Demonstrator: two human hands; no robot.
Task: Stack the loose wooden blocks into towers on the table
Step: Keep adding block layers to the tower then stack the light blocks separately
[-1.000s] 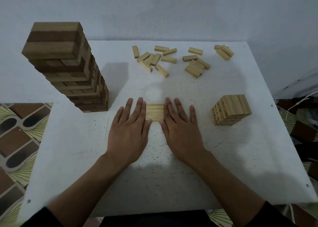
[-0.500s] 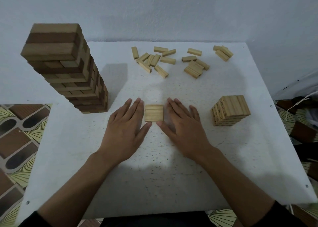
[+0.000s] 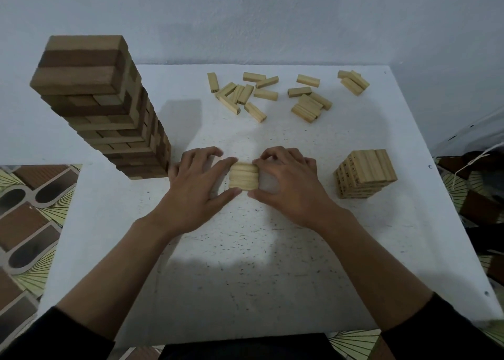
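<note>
**Two-hand grip on block set (image 3: pixel 243 175)**

The block set is located at the centre of the table (image 3: pixel 245 264). Each end is pinched between thumb and curled fingers by the left hand (image 3: pixel 195 187) and right hand (image 3: pixel 290 187). Loose blocks (image 3: pixel 272 95) are scattered beyond.

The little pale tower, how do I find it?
Start at the white table. Look right of the right hand holding the block row. The little pale tower stands alone there, far shorter and lighter than the tall dark tower on the left.

One view only: head-worn wide-angle, facing forward and down, close over white table (image 3: pixel 245 277); wall (image 3: pixel 272 18) beyond.
</note>
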